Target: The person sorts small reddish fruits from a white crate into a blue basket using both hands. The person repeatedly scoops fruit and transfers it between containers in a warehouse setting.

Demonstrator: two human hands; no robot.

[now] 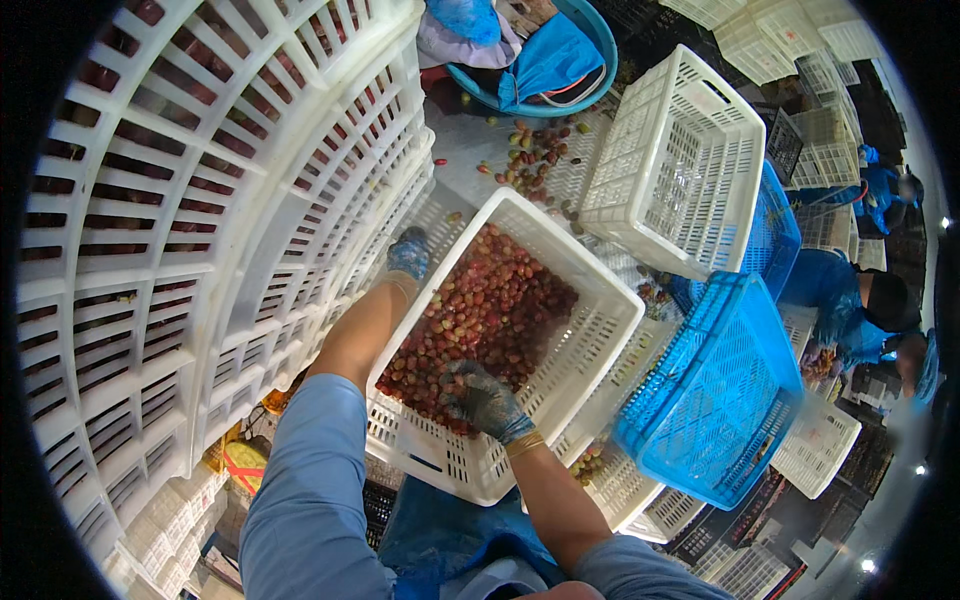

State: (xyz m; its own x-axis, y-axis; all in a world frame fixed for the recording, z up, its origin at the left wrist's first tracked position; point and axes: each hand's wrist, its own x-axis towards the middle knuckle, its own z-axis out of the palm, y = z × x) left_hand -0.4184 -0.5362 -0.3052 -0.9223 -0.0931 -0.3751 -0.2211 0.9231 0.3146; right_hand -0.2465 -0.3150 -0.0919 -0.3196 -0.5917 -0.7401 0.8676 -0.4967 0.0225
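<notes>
A white slatted plastic crate [600,315], tilted in the view, holds a layer of loose reddish and greenish grapes [487,300]. My right hand [484,397], in a dark, wet-looking glove with a band at the wrist, is inside the crate with its fingers curled at the grapes; whether it grips any cannot be told. My left hand [409,253], gloved as well, is outside the crate by its far left side, beside the stacked crates; its fingers are partly hidden and its hold cannot be made out.
Tall white crates [225,180] with dark red contents stand at the left. An empty white crate [675,165] and blue baskets [712,397] are at the right. Loose grapes [536,154] lie beyond, near a blue tub [611,56] with cloths. People in blue work at the far right.
</notes>
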